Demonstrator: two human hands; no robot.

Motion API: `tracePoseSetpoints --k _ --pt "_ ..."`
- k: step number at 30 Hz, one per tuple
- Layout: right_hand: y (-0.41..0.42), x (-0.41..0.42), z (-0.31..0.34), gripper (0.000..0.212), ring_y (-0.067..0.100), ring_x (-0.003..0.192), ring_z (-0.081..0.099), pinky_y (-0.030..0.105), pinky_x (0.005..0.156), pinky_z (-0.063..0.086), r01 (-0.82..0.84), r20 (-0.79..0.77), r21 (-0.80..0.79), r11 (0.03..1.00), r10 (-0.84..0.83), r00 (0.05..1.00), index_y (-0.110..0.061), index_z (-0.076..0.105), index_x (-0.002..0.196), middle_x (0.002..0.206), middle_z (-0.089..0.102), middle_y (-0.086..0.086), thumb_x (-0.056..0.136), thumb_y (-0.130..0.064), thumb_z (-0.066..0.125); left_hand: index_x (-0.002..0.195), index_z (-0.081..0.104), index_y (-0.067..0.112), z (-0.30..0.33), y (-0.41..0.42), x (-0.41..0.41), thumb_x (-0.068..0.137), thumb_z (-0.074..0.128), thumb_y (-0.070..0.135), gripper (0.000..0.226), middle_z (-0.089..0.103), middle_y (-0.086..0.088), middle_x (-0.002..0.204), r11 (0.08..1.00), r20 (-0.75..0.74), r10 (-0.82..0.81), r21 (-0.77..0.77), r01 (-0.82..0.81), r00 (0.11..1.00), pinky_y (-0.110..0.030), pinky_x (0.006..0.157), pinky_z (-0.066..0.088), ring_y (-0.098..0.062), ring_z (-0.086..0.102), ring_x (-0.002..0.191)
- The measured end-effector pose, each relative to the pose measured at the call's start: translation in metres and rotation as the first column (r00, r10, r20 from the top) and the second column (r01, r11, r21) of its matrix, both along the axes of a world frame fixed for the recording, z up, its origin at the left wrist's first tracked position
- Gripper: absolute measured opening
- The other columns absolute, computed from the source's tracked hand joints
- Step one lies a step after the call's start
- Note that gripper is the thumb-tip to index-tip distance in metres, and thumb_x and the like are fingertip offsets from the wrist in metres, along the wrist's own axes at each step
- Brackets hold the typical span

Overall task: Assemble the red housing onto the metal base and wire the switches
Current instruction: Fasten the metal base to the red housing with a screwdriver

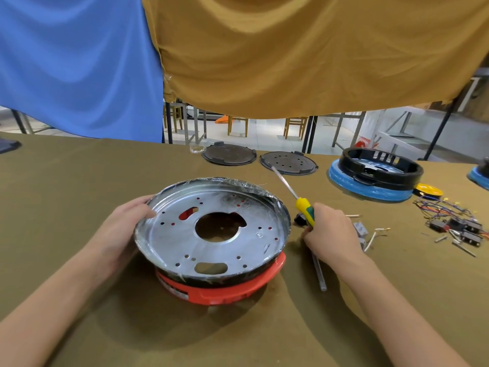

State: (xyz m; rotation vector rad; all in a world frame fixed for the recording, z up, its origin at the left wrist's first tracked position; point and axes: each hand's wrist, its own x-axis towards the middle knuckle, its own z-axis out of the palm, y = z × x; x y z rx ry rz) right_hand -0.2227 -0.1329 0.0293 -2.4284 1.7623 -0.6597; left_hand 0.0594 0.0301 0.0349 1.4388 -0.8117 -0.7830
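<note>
A round metal base (169,234) with a big centre hole and many small holes lies on top of the red housing (225,290) in the middle of the table. Clear film wraps the base's rim. My left hand (124,226) grips the left rim of the base. To the right of the base, my right hand (330,234) holds a screwdriver (304,207) by its yellow-green handle, shaft pointing up and away. Black switches with coloured wires (457,221) lie in a heap at the far right.
Two black round plates (229,154) (288,162) lie at the table's far edge. A black ring housing on a blue-wrapped base (381,173) stands at the right, a yellow spool (428,190) beside it. A metal rod (318,274), a small grey part (361,230) and loose terminals lie near my right hand.
</note>
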Motion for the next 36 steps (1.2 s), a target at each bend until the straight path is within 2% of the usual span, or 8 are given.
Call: tracePoseSetpoints --k 3,6,11,19,23,25,29,36 --pt "0.003 -0.007 0.009 0.017 0.026 0.069 0.061 0.044 0.063 0.056 -0.054 0.314 -0.003 0.999 0.052 0.948 -0.010 0.051 0.082 0.074 0.059 0.011 0.085 -0.016 0.067 0.101 0.076 0.027 -0.001 -0.001 0.001 0.084 0.045 0.002 0.043 0.075 -0.009 0.101 1.000 0.021 -0.004 -0.008 0.004 1.000 -0.034 0.068 0.054 -0.023 0.073 0.083" --pt "0.008 -0.013 0.023 0.022 0.020 0.058 0.052 0.034 0.051 0.048 -0.117 0.541 0.021 0.993 0.088 0.837 -0.003 0.052 0.080 0.071 0.060 0.019 0.078 -0.015 0.072 0.099 0.077 0.028 -0.002 -0.001 0.001 0.082 0.044 0.002 0.045 0.076 -0.008 0.097 0.999 0.007 0.004 -0.037 -0.003 1.000 -0.027 0.059 0.055 -0.020 0.073 0.078" --pt "0.020 -0.012 0.048 0.031 0.015 0.066 0.065 0.030 0.056 0.053 -0.438 0.758 0.168 0.883 0.168 0.630 -0.015 0.052 0.080 0.081 0.074 0.001 0.070 -0.005 0.079 0.103 0.076 0.027 -0.004 -0.003 0.002 0.082 0.045 0.003 0.044 0.076 -0.008 0.100 0.998 -0.013 -0.019 -0.057 0.018 1.000 -0.026 0.060 0.056 -0.021 0.073 0.082" --pt "0.005 0.021 0.083 0.032 0.022 0.076 0.070 0.044 0.078 0.056 -0.621 0.386 0.405 0.671 0.491 0.781 -0.014 0.049 0.077 0.083 0.075 0.003 0.073 -0.003 0.078 0.103 0.075 0.021 -0.005 -0.007 0.003 0.084 0.045 -0.001 0.043 0.075 -0.010 0.100 0.997 -0.047 0.010 -0.072 -0.013 0.999 -0.026 0.060 0.057 -0.022 0.072 0.081" --pt "0.000 0.031 0.091 0.027 0.007 0.066 0.066 0.023 0.060 0.047 -0.586 0.062 0.471 0.659 0.638 0.767 -0.013 0.054 0.084 0.083 0.076 -0.012 0.076 -0.013 0.079 0.101 0.076 0.021 -0.005 -0.008 0.003 0.083 0.044 -0.003 0.043 0.075 -0.010 0.097 0.997 -0.044 0.015 -0.070 -0.018 0.999 -0.025 0.059 0.057 -0.021 0.071 0.080" --pt "-0.002 0.034 0.092 0.026 -0.001 0.059 0.061 0.014 0.051 0.044 -0.587 0.007 0.483 0.650 0.667 0.745 -0.013 0.055 0.085 0.082 0.075 -0.014 0.076 -0.014 0.079 0.102 0.075 0.019 -0.005 -0.008 0.003 0.083 0.044 -0.003 0.043 0.075 -0.011 0.099 0.998 -0.040 0.017 -0.065 -0.020 0.999 -0.026 0.061 0.057 -0.020 0.071 0.080" --pt "-0.005 0.035 0.090 0.024 0.003 0.069 0.066 0.026 0.066 0.051 -0.572 -0.083 0.502 0.648 0.695 0.714 -0.017 0.059 0.085 0.082 0.074 -0.017 0.075 -0.018 0.081 0.103 0.075 0.019 -0.004 -0.009 0.002 0.084 0.044 -0.004 0.043 0.074 -0.013 0.101 0.998 -0.032 0.018 -0.058 -0.019 0.999 -0.030 0.065 0.056 -0.020 0.071 0.081" --pt "-0.002 0.035 0.089 0.029 0.001 0.071 0.066 0.015 0.066 0.043 -0.583 -0.039 0.576 0.573 0.731 0.681 -0.020 0.056 0.086 0.083 0.075 -0.016 0.075 -0.015 0.082 0.119 0.068 0.024 -0.002 -0.005 0.002 0.088 0.045 -0.004 0.047 0.073 0.006 0.111 0.991 -0.019 0.063 -0.121 -0.065 0.998 -0.026 0.068 0.058 -0.015 0.072 0.093"
